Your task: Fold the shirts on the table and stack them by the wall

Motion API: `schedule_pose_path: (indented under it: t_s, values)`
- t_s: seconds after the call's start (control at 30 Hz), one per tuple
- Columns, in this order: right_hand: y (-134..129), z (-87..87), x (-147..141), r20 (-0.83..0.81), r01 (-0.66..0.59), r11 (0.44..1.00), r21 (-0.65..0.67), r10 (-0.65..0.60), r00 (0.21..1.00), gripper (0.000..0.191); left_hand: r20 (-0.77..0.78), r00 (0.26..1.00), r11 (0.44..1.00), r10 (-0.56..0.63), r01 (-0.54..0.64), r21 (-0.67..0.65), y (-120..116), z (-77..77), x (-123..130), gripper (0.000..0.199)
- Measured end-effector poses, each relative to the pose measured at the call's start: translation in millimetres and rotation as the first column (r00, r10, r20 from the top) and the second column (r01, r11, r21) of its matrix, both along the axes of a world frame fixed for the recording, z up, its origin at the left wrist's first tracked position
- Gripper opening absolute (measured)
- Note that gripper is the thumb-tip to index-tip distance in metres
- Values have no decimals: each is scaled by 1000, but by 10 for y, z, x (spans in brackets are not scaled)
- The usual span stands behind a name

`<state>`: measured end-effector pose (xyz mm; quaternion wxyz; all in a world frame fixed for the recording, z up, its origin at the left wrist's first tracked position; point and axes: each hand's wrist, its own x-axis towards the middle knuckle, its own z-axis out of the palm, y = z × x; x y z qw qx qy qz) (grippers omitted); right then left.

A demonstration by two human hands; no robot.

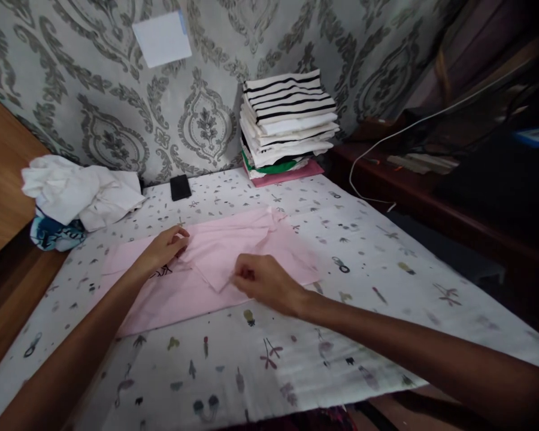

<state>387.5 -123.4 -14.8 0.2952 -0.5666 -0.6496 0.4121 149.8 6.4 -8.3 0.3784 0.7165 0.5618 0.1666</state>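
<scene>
A pale pink T-shirt (pixel 175 305) lies partly folded on the bed or table cover, with a bit of black lettering showing near its left side. A pointed flap of the cloth, perhaps a sleeve, is turned over its middle. My left hand (pixel 168 246) rests at the shirt's upper left, its fingers loosely bent and apart on the fabric. Closer to the middle, my right hand (pixel 265 282) is closed, thumb against the curled fingers, at the edge of the turned flap. Its fingertips are partly hidden.
Behind stands a stack of folded clothes (pixel 290 129), striped on top. A crumpled white cloth heap (pixel 83 191) lies at the left, near a black flat object (pixel 180 187). A patterned sheet (pixel 386 323) covers the surface. A white cable (pixel 363 155) hangs over dark furniture at right.
</scene>
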Motion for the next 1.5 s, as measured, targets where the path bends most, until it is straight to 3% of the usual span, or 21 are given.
schedule_pose_path:
  t_s: [0.07,0.13,0.2,0.27,0.4,0.53,0.63,0.77,0.9,1.03,1.13,1.27,1.4,1.5]
  values:
    - [-51,-39,-142,384,-241,944,224,142,912,5,19,999,1000,-31,31,-1,-67,42,-40,34]
    - [-49,-83,-245,620,-403,875,269,162,767,15,41,997,998,-63,64,-20,-127,91,-68,37]
    - [-15,-115,-304,723,-470,847,246,162,671,22,49,996,996,-70,72,-43,-167,123,-84,38]
    - [19,-120,-322,754,-482,848,221,164,636,24,39,998,998,-44,46,-53,-176,113,-89,36]
    - [0,-68,-282,663,-398,874,279,124,738,16,41,999,998,20,-18,-63,-118,-23,-89,30]
    - [-131,-58,-223,541,-344,843,413,77,837,22,145,989,997,16,-4,-78,-63,-140,-120,28]
    - [-217,-127,-216,572,-400,817,416,107,813,21,136,991,996,4,8,-92,-84,-128,-137,29]
    - [-244,-231,-240,621,-439,820,368,134,772,18,-1,1000,999,-14,14,-38,-186,-31,-109,25]
    - [-238,-276,-233,595,-424,824,375,137,792,17,-187,980,991,-66,86,100,-275,15,-63,21]
    - [-252,-306,-213,576,-448,800,400,161,801,18,-331,939,978,-93,149,147,-284,-13,-20,17]
    - [-265,-321,-210,579,-467,786,405,175,796,17,-444,895,973,-50,143,179,-278,-7,-4,7]
    - [-279,-326,-207,578,-475,780,407,183,795,16,-546,837,965,33,117,236,-309,54,-2,8]
    - [-282,-320,-188,555,-471,777,418,192,809,15,-490,868,936,82,101,337,-380,90,18,11]
    - [-291,-299,-170,538,-472,775,420,206,817,12,-327,942,935,-74,179,305,-438,75,34,15]
